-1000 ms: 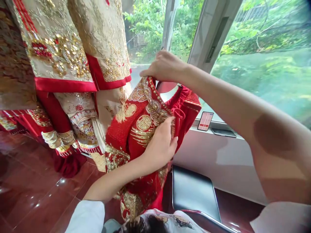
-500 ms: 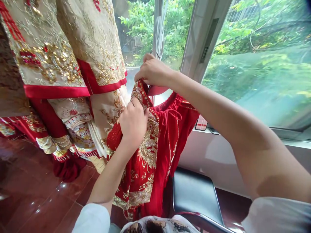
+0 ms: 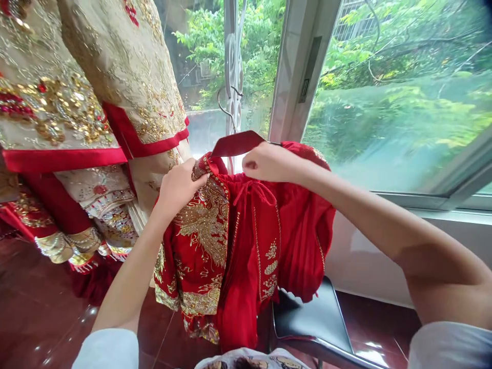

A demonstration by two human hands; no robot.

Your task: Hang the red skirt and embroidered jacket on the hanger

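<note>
In the head-worn view, we look down past a person's two bare arms at a red jacket [image 3: 203, 236] thick with gold embroidery, hung by the window on a dark red hanger [image 3: 239, 143] together with a red skirt [image 3: 240, 287] whose gathered waistband ties in a bow [image 3: 255, 192]. To settle the jacket well at the shoulder, we judge, a light grip on the collar edge would spare the beading, with the hanger kept level and the waistband left unsnagged. The left hand [image 3: 178, 188] pinches the jacket near its collar, thumb on the front and pointing inward, its forearm slanting up from the lower left. The right hand [image 3: 265, 163] is loosely curled, knuckles up, just under the hanger and close above the waistband; we cannot tell whether it grasps anything. Its arm reaches in from the right, elbow bent and held wide. Cream, sequinned garments [image 3: 126, 66] hang at left, and a black chair [image 3: 313, 318] stands below.
</note>
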